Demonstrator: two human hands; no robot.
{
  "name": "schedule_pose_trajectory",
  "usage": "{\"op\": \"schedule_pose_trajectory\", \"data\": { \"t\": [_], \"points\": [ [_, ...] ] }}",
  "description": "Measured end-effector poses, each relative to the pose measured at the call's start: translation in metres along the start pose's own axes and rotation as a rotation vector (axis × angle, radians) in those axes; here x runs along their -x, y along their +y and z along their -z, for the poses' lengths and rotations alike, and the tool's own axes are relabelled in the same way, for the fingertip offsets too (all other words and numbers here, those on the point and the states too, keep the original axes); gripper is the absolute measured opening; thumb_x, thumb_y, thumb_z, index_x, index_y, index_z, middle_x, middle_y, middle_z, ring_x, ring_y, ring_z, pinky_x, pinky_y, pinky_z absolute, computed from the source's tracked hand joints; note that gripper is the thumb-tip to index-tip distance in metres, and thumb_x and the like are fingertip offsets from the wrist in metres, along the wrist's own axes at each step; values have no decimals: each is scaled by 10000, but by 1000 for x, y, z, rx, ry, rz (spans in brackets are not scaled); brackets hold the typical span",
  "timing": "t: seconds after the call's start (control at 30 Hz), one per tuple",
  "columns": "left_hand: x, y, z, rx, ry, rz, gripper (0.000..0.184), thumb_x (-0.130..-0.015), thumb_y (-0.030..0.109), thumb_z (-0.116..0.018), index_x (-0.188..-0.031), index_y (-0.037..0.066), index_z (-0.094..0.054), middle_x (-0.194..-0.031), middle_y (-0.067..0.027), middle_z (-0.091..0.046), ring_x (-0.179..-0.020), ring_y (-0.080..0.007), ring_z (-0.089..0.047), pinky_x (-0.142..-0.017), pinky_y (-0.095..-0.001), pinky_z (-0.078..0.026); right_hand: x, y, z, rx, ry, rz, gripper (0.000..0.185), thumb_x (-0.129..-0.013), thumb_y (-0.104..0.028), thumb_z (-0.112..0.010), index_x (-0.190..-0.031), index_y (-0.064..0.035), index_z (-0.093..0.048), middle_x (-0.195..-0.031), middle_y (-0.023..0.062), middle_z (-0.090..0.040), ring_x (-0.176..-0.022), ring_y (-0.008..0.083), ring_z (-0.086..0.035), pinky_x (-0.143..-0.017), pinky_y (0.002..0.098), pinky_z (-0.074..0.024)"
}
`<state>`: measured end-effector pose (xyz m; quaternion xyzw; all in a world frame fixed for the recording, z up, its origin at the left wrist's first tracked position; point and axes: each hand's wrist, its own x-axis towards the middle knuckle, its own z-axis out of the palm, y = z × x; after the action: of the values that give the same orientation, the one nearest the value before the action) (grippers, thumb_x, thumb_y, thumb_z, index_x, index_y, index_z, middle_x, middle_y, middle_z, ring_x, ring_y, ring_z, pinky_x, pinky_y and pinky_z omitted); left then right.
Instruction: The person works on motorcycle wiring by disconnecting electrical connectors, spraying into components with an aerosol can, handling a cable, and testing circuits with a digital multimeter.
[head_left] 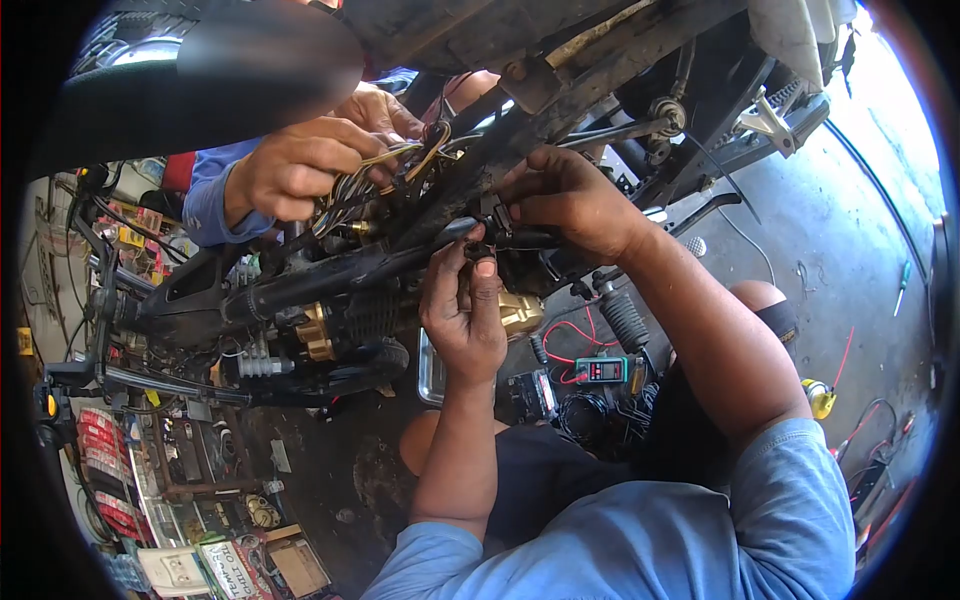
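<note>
My right hand (578,205) is closed at the motorcycle frame (440,215), its thumb and fingers pinching a small black part (497,215). Just below, my left hand (465,315) comes up with thumb and fingertips pressed together at the frame tube. What they grip is dark and too small to name. Across the frame, another person's hands (300,165) hold a bundle of thin wires (350,195), several of them yellow. Gold-coloured engine covers (520,313) show under the frame, beside my left wrist.
On the floor lie a green meter (603,370) with red leads, a battery (532,395), a coiled black cable (580,418) and a screwdriver (903,285). A shock absorber (622,315) stands near my knee. Parts and packets crowd the left side, by the handlebar (170,385).
</note>
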<state>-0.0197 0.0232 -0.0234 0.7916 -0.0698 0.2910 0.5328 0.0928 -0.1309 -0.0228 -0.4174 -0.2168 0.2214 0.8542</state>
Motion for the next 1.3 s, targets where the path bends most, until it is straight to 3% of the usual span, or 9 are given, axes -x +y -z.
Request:
{"op": "schedule_pose_trajectory", "data": {
  "t": [0.17, 0.37, 0.47, 0.57, 0.67, 0.77, 0.83, 0.97, 1.3],
  "points": [
    [1, -2, 2, -117, -16, -46, 280, -990, 69, -615, -1254, -20, -647, -1151, -85, -649, -934, -104, -624, -778, -227, -502, 3, -5, -4, 34, 6, -11, 328, -808, 7, -704, -1121, 23, -606, -1017, 118, -701, -953, 167, -656, -865, 280, -520],
    [3, -6, -1, -64, 18, -16, 289, -989, 73, -619, -1262, -20, -639, -1176, -88, -656, -967, -116, -625, -802, -236, -506, 3, 4, -10, 437, 114, 136, 389, -826, 20, -731, -1171, 49, -553, -1124, 164, -695, -1089, 234, -683, -938, 336, -518],
    [3, -7, -2, -86, 40, -73, 289, -1011, 136, -632, -1257, -14, -645, -1165, -61, -659, -792, -49, -572, -700, -207, -490, -1, 8, -6, 380, 45, 174, 419, -824, 43, -721, -1197, 55, -531, -1148, 163, -686, -1113, 233, -685, -952, 340, -518],
    [5, -5, -2, -70, 65, -37, 280, -998, 104, -645, -1245, -27, -634, -1150, -66, -662, -810, -54, -588, -712, -209, -502, 3, 1, -12, 459, 46, 166, 455, -827, 64, -702, -1238, 52, -506, -1151, 155, -686, -1110, 239, -684, -951, 339, -528],
    [6, -7, -3, -29, 133, -35, 261, -956, 44, -677, -1196, -47, -624, -1139, -128, -674, -997, -158, -662, -845, -282, -539, 2, 0, -15, 255, -20, 150, 487, -832, 83, -681, -1275, 54, -480, -1162, 154, -684, -1121, 249, -678, -965, 350, -531],
    [7, -8, -2, -163, 121, -177, 275, -941, 37, -697, -1184, -54, -608, -1124, -132, -677, -1035, -175, -668, -882, -309, -546, 2, -1, -14, 177, -41, 98, 492, -840, 92, -667, -1292, 51, -475, -1171, 160, -681, -1130, 252, -669, -978, 359, -532],
    [9, -9, -2, 35, 157, -12, 286, -952, 61, -687, -1200, -39, -588, -1101, -129, -675, -956, -169, -669, -824, -297, -554, 1, 0, -11, 197, -68, 64, 609, -881, 68, -661, -1429, 13, -400, -1191, 191, -693, -1177, 249, -644, -1024, 367, -508],
    [0, -2, 4, 517, 130, 60, 238, -994, 89, -602, -1220, 27, -558, -1122, -142, -659, -841, -161, -586, -742, -298, -504, 2, -3, -10, 184, -84, 98, 475, -865, 35, -680, -1295, 46, -478, -1170, 176, -688, -1135, 245, -662, -999, 365, -511],
    [-1, -3, 8, 580, 153, 115, 230, -993, 85, -595, -1214, 32, -562, -1116, -157, -661, -856, -175, -605, -731, -302, -518, 4, -9, -8, 122, -136, 15, 586, -886, -14, -679, -1388, 65, -387, -1213, 224, -679, -1177, 255, -632, -1025, 360, -480]
  ]
}}
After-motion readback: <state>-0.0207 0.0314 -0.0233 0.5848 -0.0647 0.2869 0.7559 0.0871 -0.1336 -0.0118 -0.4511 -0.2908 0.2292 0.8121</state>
